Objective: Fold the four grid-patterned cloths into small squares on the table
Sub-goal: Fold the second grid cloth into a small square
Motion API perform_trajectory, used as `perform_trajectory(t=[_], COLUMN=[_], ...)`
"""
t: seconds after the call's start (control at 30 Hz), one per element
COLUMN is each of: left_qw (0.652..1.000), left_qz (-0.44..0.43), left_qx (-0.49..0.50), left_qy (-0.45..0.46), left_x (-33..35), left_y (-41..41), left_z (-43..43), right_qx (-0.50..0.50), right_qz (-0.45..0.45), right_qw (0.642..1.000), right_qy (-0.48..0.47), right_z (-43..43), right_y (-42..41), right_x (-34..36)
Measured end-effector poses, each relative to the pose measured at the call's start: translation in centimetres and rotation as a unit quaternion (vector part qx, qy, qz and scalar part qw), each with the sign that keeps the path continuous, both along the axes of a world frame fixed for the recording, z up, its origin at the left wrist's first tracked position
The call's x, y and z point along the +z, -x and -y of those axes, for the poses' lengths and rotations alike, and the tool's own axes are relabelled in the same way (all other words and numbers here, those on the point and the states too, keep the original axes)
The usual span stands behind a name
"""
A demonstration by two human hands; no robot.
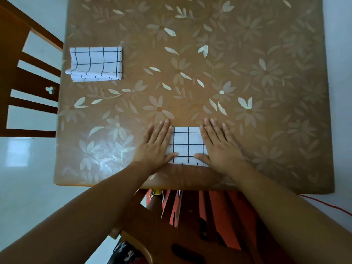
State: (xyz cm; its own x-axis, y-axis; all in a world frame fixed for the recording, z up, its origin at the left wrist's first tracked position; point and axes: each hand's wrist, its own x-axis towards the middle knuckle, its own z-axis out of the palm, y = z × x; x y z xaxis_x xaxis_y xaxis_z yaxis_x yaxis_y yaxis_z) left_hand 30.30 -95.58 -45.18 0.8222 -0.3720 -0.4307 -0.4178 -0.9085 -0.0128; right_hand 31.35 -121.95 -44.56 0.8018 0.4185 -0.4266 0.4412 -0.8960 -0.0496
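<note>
A small folded white cloth with a black grid (187, 143) lies near the table's front edge. My left hand (157, 144) lies flat on its left side, fingers straight and thumb stretched across its lower part. My right hand (217, 144) presses flat on its right side in the same way, its thumb pointing inward. The two thumbs nearly meet over the cloth. A stack of folded grid cloths (95, 63) rests at the table's far left, layered edges showing along its near side.
The table (228, 63) wears a brown floral cover. A wooden chair (28, 82) stands against its left edge and another chair (171, 225) sits below the front edge. A red cord (327, 204) runs across the pale floor at right.
</note>
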Motion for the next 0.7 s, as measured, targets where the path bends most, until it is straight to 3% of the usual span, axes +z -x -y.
perform_trajectory(t=[0.23,0.43,0.7], left_qw=[0.976,0.981,0.99], left_qz=[-0.06,-0.059,-0.028], left_qx=[0.166,0.128,0.083], left_qy=[0.128,0.131,0.111], left_x=[9.6,18.5,27.3], left_y=[-2.9,-5.5,-4.4], left_z=[-1.5,-4.2,-8.5], right_qx=[-0.17,-0.231,-0.221], right_qz=[-0.035,-0.098,-0.02], right_qw=[0.977,0.957,0.964], right_qy=[-0.127,-0.149,-0.147], right_z=[-2.2,-5.6,-9.6], right_y=[-2.3,-2.5,0.2], right_x=[9.7,17.8,26.4])
